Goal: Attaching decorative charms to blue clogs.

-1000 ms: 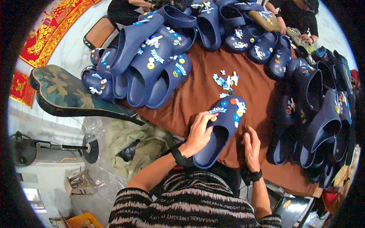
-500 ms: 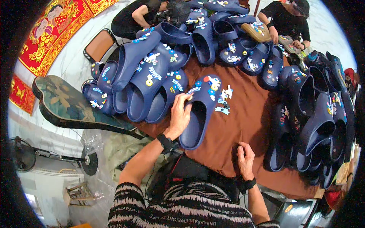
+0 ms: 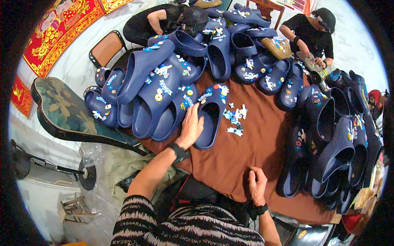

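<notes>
A navy clog point(image 3: 210, 127) with colourful shoe charms on its toe lies on the brown cloth, its opening toward me. My left hand point(image 3: 192, 127) grips its left side, thumb on the rim; the other fingertips are partly hidden between it and the neighbouring clog point(image 3: 174, 112). Just right of the held clog is a small cluster of loose white and blue charms point(image 3: 234, 116), with one flat light-blue piece point(image 3: 235, 131) nearer me. My right hand point(image 3: 257, 184) rests on the cloth near the table's front edge, fingers loosely bent and apart, holding nothing.
Decorated navy clogs are heaped on the left and far side, with one tan clog point(image 3: 278, 48) among them. More clogs point(image 3: 332, 160) stand stacked at the right. Two people in black sit across the table; one handles a greyish clog point(image 3: 310, 62). A patterned chair point(image 3: 78, 108) stands left.
My left hand has pushed the clog away from me and leftward, closer to the heap. My right hand stays near the front edge. The whole view has shifted slightly.
</notes>
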The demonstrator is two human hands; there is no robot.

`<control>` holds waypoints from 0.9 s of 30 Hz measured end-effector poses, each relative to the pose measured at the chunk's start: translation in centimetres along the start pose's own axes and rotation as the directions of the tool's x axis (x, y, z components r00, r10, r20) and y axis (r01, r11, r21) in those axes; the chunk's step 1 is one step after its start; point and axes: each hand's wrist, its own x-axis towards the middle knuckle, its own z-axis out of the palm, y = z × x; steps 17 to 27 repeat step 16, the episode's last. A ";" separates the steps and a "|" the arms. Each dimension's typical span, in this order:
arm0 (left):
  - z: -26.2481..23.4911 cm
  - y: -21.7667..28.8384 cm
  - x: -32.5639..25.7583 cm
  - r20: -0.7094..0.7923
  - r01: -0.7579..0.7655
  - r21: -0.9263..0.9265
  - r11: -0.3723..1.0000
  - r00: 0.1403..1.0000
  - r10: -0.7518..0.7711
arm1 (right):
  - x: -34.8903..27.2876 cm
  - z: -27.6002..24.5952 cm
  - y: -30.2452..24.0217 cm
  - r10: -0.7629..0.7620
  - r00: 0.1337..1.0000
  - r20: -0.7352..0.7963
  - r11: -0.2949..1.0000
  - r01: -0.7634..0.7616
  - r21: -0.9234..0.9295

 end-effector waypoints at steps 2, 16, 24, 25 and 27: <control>-0.3 0.3 -2.6 0.119 0.162 0.019 0.987 0.979 -0.163 | 0.1 -0.1 0.0 -0.027 1.000 -0.012 1.000 0.027 -0.013; -2.5 2.7 -2.5 -0.029 0.257 -0.322 0.911 0.959 -0.280 | 0.1 -0.1 -0.2 -0.105 0.994 0.031 0.992 0.107 -0.066; -2.5 2.7 -2.5 -0.029 0.257 -0.322 0.911 0.959 -0.280 | 0.1 -0.1 -0.2 -0.105 0.994 0.031 0.992 0.107 -0.066; -2.5 2.7 -2.5 -0.029 0.257 -0.322 0.911 0.959 -0.280 | 0.1 -0.1 -0.2 -0.105 0.994 0.031 0.992 0.107 -0.066; -2.5 2.7 -2.5 -0.029 0.257 -0.322 0.911 0.959 -0.280 | 0.1 -0.1 -0.2 -0.105 0.994 0.031 0.992 0.107 -0.066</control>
